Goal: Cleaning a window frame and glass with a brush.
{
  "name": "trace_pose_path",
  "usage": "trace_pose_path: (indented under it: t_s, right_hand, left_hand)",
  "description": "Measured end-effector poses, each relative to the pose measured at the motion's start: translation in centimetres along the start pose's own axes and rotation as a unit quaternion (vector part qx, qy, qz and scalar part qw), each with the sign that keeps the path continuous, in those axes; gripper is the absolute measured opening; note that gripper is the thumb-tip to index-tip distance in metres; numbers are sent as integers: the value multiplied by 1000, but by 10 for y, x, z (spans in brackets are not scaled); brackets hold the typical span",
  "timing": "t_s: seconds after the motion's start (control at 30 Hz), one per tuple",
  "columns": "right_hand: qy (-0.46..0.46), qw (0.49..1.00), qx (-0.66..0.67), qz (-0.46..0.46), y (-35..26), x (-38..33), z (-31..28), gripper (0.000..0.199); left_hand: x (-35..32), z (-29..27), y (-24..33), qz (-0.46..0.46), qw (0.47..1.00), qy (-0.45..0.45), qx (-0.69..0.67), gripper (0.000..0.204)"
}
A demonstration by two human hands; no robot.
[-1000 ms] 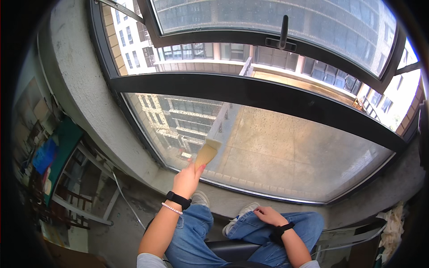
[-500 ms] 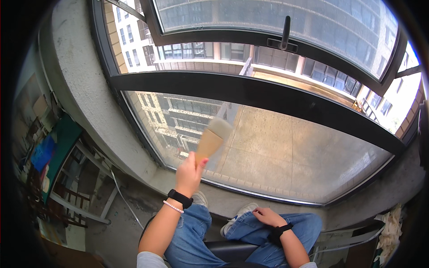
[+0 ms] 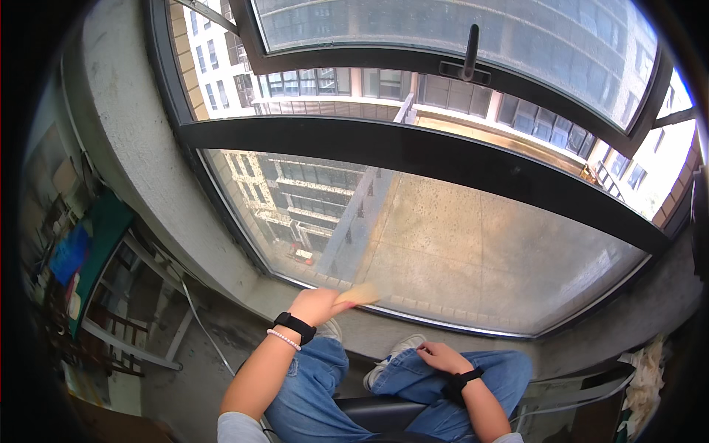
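My left hand is closed round the wooden handle of a wide flat brush, just in front of the lower edge of the window pane. The brush points right and is smeared by motion; whether its pale bristles touch the glass I cannot tell. My right hand lies on the blue jeans over my bent leg, holding nothing, its fingers loosely stretched.
A dark window bar crosses above the pane. Over it, a sash with a black handle is tilted. A concrete sill runs below. Left stands a green-topped table; pale crumpled material hangs at right.
My left hand has lowered from the middle of the pane to its bottom edge, and the brush has swung from pointing up to pointing right. My right hand stays put.
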State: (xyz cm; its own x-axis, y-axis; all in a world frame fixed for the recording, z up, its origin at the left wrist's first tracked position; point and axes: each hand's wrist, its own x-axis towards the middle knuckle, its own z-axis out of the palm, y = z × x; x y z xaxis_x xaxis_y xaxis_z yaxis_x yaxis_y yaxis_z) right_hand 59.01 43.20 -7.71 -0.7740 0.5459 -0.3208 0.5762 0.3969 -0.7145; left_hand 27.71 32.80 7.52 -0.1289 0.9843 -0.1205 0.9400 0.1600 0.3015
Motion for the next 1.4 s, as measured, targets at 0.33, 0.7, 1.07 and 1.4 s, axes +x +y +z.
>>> trace_pose_path:
  t_s: [0.33,0.7,1.07,1.4]
  right_hand:
    - [-8,1000,0,-2,-3,-3,-3,37]
    - [6,1000,5,-21,-6,-5,-3,36]
    - [-7,1000,0,-4,-10,-5,-4,37]
    - [-3,1000,8,-9,-5,-4,-3,37]
  left_hand:
    - [7,-10,-6,-92,945,261,-176,44]
    - [8,-20,18,-75,965,244,-57,47]
    - [4,5,1,-15,998,43,50,45]
    - [1,-9,7,-121,965,212,-98,46]
